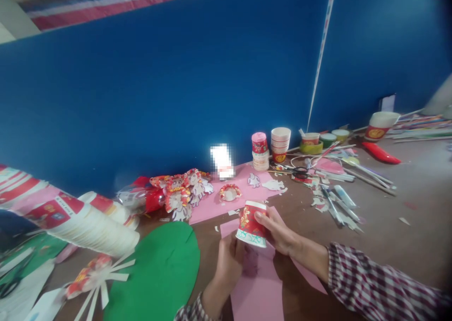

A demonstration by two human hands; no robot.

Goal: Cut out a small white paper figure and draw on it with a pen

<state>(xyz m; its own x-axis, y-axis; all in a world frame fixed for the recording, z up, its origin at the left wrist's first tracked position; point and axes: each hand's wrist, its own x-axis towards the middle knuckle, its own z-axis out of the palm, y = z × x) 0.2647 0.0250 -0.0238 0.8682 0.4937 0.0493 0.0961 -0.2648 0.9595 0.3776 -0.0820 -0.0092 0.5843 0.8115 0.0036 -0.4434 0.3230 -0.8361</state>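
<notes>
Checked sleeves (367,274) up close, and from my end I see the red cup (251,223) between both hands, long axis near vertical, right hand (280,231) gripping its right side, left hand (229,262) at lower left, grip unclear tbh.

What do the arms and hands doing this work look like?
They are a person's. The left hand and right hand are ungloved. The right sleeve is dark maroon-and-white check, ending above the wrist; the left sleeve, barely in view, looks similarly checked.
</notes>
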